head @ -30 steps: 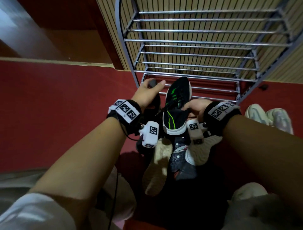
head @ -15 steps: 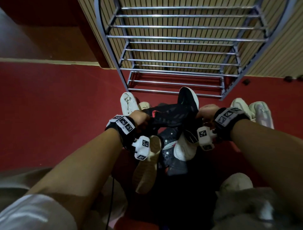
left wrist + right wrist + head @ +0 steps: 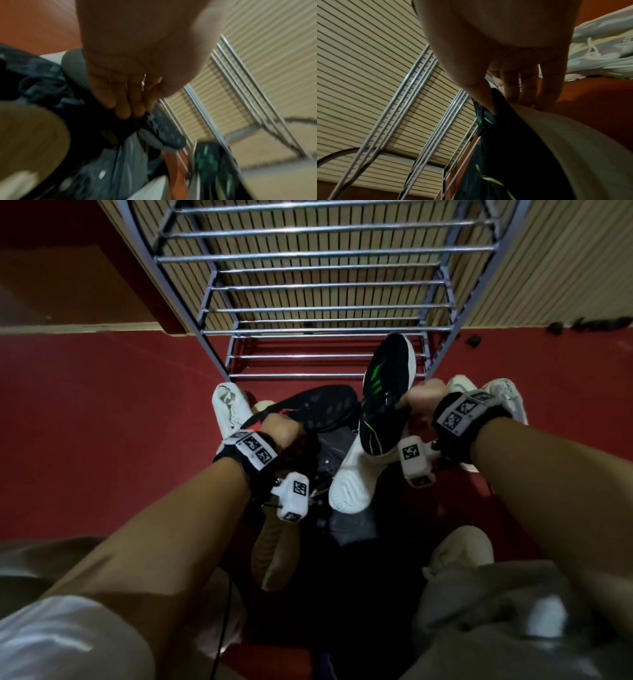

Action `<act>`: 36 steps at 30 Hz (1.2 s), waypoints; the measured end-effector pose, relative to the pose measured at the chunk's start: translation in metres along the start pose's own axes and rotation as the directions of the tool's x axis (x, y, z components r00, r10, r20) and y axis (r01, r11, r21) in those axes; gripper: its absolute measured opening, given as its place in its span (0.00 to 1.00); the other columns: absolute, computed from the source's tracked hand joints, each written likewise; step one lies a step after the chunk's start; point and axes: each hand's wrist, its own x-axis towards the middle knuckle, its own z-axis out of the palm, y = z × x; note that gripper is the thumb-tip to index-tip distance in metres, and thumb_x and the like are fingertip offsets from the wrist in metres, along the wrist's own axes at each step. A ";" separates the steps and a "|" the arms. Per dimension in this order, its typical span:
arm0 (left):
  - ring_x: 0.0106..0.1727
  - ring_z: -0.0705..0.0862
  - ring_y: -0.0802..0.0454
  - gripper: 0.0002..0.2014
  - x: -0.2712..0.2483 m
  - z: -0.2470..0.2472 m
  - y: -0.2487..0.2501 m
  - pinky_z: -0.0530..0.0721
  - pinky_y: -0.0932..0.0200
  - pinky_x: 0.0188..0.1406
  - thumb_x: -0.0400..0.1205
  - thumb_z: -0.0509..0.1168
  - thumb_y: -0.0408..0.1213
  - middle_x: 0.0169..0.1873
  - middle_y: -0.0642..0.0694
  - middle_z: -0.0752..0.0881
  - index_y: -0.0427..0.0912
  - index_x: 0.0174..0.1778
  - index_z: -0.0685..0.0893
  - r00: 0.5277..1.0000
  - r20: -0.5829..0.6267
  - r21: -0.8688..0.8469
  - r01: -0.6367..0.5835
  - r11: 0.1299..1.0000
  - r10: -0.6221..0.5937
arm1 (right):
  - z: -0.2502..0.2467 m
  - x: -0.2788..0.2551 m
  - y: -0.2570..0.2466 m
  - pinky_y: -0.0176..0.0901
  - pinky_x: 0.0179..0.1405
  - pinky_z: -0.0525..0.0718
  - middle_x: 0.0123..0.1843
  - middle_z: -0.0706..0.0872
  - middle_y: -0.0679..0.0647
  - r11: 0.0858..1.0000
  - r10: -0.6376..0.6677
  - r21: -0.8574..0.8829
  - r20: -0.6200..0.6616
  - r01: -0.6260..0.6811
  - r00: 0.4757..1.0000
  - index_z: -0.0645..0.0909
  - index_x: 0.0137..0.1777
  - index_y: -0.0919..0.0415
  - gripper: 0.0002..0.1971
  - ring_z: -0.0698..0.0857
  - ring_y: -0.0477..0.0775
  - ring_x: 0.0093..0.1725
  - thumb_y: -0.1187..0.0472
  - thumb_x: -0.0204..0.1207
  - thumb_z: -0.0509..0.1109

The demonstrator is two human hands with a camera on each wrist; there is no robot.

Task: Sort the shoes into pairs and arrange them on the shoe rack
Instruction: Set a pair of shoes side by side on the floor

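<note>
**Both hands gripping black shoes before the rack**

The right hand [image 3: 423, 397] was closed round a black shoe with green stripes [image 3: 387, 392], thumb on the upper and fingers [image 3: 527, 86] curled under its white sole. That shoe was held tilted, toe toward the lowest bars of the rack [image 3: 308, 302], which stood against a slatted wall.

The left hand [image 3: 281, 429] was closed on a second black shoe [image 3: 318, 405], fingers [image 3: 120, 102] curled over its edge. This shoe lay across the pile, patterned sole turned up, just left of the green-striped one.

The left wrist view was blurred; which part of the second shoe the fingers gripped could not be determined. Below the hands, the pile sat in shadow: a white shoe [image 3: 352, 481], a tan sole [image 3: 274, 549] and dark grey items, not separable. Another white shoe [image 3: 229, 405] lay beyond the left hand, partly covered by it. A pale pair [image 3: 503, 395] lay on the red floor [image 3: 102, 422] beyond the right wrist, mostly hidden behind it.
</note>
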 end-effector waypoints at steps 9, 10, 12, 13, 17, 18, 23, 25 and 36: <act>0.53 0.87 0.39 0.15 0.021 -0.047 -0.025 0.84 0.52 0.57 0.78 0.65 0.42 0.50 0.38 0.89 0.37 0.52 0.89 0.937 -0.344 0.124 -0.011 0.992 0.053 | 0.006 0.014 0.035 0.43 0.28 0.80 0.37 0.79 0.57 0.965 0.108 -0.255 0.160 -0.065 0.981 0.73 0.36 0.58 0.10 0.80 0.55 0.33 0.67 0.76 0.68; 0.54 0.86 0.38 0.16 0.020 -0.046 -0.029 0.84 0.49 0.60 0.75 0.66 0.44 0.52 0.39 0.89 0.41 0.54 0.88 0.945 -0.325 0.147 0.017 0.989 0.032 | 0.005 0.014 0.035 0.43 0.28 0.80 0.39 0.80 0.56 0.966 0.102 -0.251 0.159 -0.060 0.982 0.73 0.37 0.58 0.09 0.81 0.55 0.34 0.66 0.76 0.68; 0.57 0.84 0.36 0.20 0.017 -0.042 -0.034 0.82 0.47 0.63 0.70 0.67 0.48 0.56 0.41 0.86 0.49 0.57 0.86 0.940 -0.341 0.243 0.068 0.968 0.019 | 0.005 0.012 0.034 0.46 0.35 0.85 0.43 0.83 0.59 0.959 0.116 -0.273 0.156 -0.070 0.981 0.78 0.42 0.62 0.03 0.84 0.58 0.39 0.64 0.76 0.70; 0.60 0.81 0.35 0.21 0.017 -0.039 -0.035 0.80 0.46 0.64 0.70 0.67 0.49 0.59 0.40 0.83 0.51 0.59 0.85 0.921 -0.385 0.319 0.076 0.945 0.056 | 0.007 0.014 0.034 0.49 0.42 0.86 0.47 0.85 0.62 0.951 0.121 -0.301 0.146 -0.073 0.982 0.81 0.48 0.65 0.06 0.85 0.61 0.43 0.63 0.76 0.71; 0.52 0.85 0.39 0.14 0.005 -0.011 -0.015 0.82 0.53 0.48 0.75 0.64 0.49 0.51 0.40 0.85 0.44 0.51 0.83 0.914 -0.297 0.476 -0.110 0.873 0.277 | 0.008 0.015 0.038 0.48 0.44 0.84 0.49 0.84 0.62 0.926 0.124 -0.374 0.176 -0.050 0.977 0.82 0.53 0.65 0.08 0.84 0.60 0.44 0.62 0.77 0.71; 0.48 0.86 0.41 0.15 -0.001 0.002 -0.009 0.82 0.56 0.44 0.75 0.65 0.52 0.48 0.41 0.87 0.44 0.48 0.84 0.950 -0.180 0.485 -0.141 0.863 0.256 | 0.004 0.015 0.041 0.46 0.39 0.84 0.45 0.82 0.59 0.948 0.121 -0.313 0.184 -0.059 0.975 0.80 0.48 0.61 0.03 0.82 0.58 0.40 0.64 0.76 0.70; 0.57 0.84 0.42 0.47 -0.027 0.081 -0.002 0.85 0.46 0.57 0.60 0.67 0.76 0.59 0.44 0.84 0.46 0.68 0.76 0.968 0.215 0.580 -0.233 0.781 0.129 | -0.019 0.022 0.049 0.44 0.32 0.80 0.42 0.78 0.54 0.986 0.135 -0.120 0.141 -0.118 0.981 0.72 0.38 0.55 0.10 0.80 0.52 0.36 0.66 0.75 0.70; 0.64 0.78 0.36 0.55 -0.032 0.105 -0.006 0.81 0.42 0.59 0.57 0.70 0.75 0.66 0.41 0.76 0.48 0.75 0.65 0.961 0.251 0.678 -0.261 0.688 0.117 | -0.028 0.023 0.050 0.43 0.30 0.80 0.42 0.78 0.54 0.987 0.145 -0.085 0.131 -0.135 0.981 0.73 0.38 0.55 0.09 0.80 0.52 0.36 0.65 0.74 0.70; 0.50 0.86 0.41 0.28 -0.006 0.104 0.009 0.86 0.47 0.53 0.60 0.77 0.49 0.47 0.41 0.86 0.42 0.53 0.82 0.930 0.334 0.159 -0.213 0.964 0.151 | -0.047 0.033 0.062 0.46 0.38 0.84 0.41 0.79 0.54 0.983 0.148 0.083 0.146 -0.161 0.978 0.75 0.39 0.56 0.07 0.81 0.52 0.37 0.65 0.72 0.70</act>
